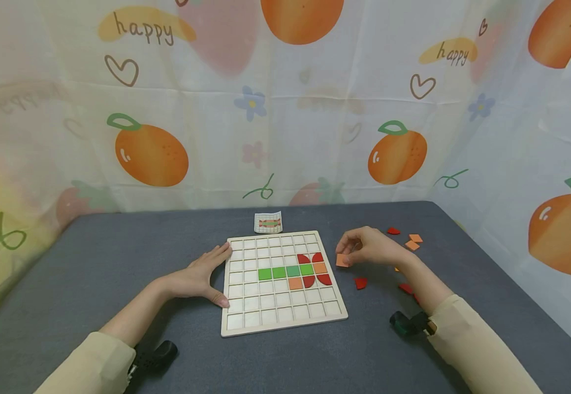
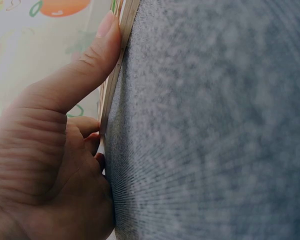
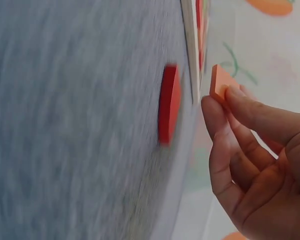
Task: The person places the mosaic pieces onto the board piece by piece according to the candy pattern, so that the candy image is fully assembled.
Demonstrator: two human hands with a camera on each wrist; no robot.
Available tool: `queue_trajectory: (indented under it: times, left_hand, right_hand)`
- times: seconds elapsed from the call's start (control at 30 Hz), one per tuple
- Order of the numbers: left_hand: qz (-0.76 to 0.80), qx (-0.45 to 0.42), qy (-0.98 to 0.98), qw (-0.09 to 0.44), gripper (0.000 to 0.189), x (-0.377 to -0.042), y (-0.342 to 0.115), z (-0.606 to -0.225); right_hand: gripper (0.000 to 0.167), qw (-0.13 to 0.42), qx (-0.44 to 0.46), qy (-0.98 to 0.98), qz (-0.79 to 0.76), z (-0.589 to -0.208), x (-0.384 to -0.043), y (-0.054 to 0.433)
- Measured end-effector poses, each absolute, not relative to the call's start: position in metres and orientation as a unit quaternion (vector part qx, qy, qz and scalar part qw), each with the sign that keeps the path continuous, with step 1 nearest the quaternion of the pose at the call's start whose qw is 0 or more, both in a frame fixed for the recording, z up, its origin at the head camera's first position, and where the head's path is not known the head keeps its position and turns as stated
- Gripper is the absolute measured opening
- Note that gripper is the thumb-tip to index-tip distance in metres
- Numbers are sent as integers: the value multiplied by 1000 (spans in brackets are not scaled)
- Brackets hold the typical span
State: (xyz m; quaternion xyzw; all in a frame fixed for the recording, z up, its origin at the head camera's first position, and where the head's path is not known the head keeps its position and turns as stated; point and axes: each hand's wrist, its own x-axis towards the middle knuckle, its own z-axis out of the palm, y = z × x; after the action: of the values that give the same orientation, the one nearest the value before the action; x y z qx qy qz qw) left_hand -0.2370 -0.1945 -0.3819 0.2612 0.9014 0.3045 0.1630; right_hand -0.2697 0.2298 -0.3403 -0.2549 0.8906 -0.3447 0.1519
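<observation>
A square wooden grid board (image 1: 285, 331) lies on the table. My left hand (image 1: 194, 278) is spread along its left edge, thumb near the front corner and fingers further back. In the left wrist view the thumb (image 2: 85, 72) touches the board's side. Just off the board's right edge, my right hand (image 1: 374, 246) pinches an orange square tile (image 1: 342, 260) between thumb and fingertips, raised above the table in the right wrist view. On the grid lie a row of green tiles (image 1: 279, 272), red rounded tiles (image 1: 324, 279) and orange squares (image 1: 295, 283).
Behind the board lies a small pattern card (image 1: 268, 223). A loose red tile (image 1: 361, 283) sits below my right hand. Further right are orange tiles (image 1: 412, 245), a red tile (image 1: 393, 231) and more red pieces (image 1: 406, 288) partly under the forearm. A printed curtain (image 1: 285, 137) hangs behind the table.
</observation>
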Motion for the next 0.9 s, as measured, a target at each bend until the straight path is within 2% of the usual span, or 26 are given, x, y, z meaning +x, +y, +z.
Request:
queue_trajectory:
  times: [0.67, 0.9]
  left_hand:
    - [300, 255, 905, 160, 128, -239, -195, -383]
    - [301, 256, 904, 161, 128, -238, -196, -385]
  right_hand:
    - [13, 123, -326, 869, -350, -342, -251, 142]
    - [12, 133, -337, 864, -350, -346, -250, 122]
